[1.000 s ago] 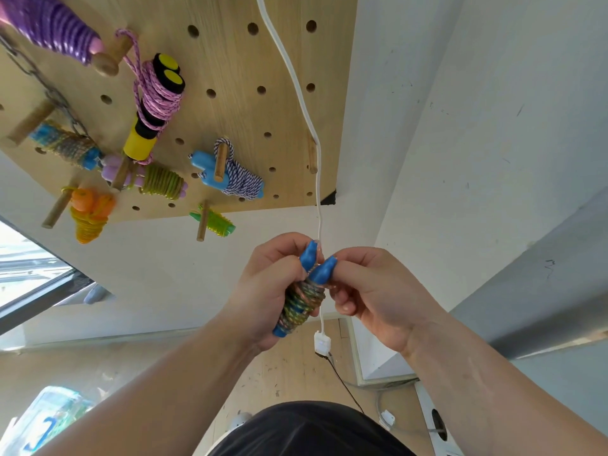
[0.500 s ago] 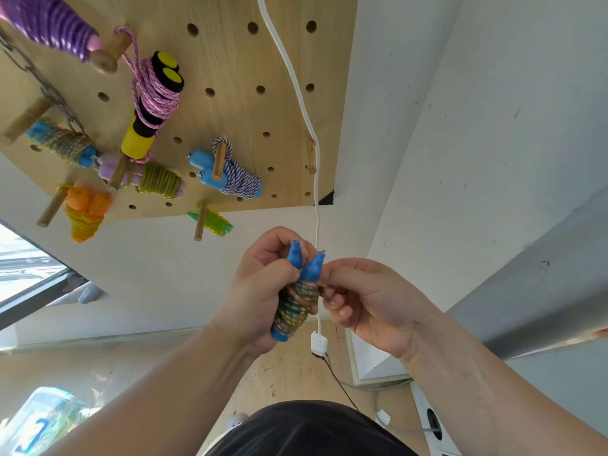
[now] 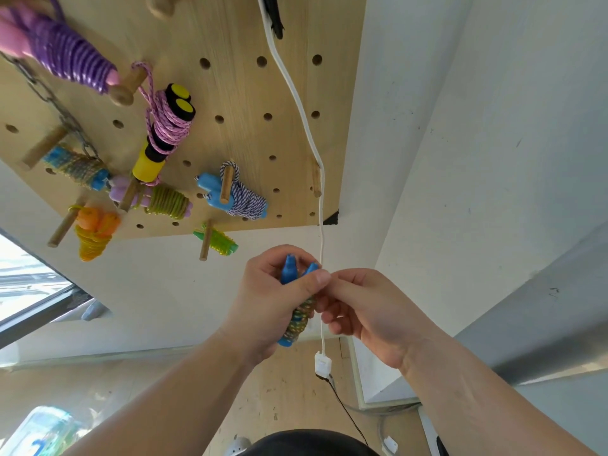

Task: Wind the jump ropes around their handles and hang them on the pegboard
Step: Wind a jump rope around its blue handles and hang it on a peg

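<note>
A jump rope with two blue handles (image 3: 297,306) and multicoloured cord wound round them is held upright below the wooden pegboard (image 3: 237,93). My left hand (image 3: 266,297) grips the wound bundle, its thumb lying across the handle tops. My right hand (image 3: 358,307) touches the bundle's right side with curled fingers that pinch at the cord. Several wound ropes hang on the board's pegs: a purple one (image 3: 62,54), a pink-corded yellow and black one (image 3: 166,126), a blue one with striped cord (image 3: 235,195).
A bare wooden peg (image 3: 316,179) sticks out near the board's lower right corner. A white cable (image 3: 306,133) with a plug (image 3: 322,363) hangs down just behind my hands. A white wall corner stands to the right, a window at the left.
The view has shifted so the board's upper rows show. My left thumb has slid over the handle tops and my right fingers have closed in on the bundle.
</note>
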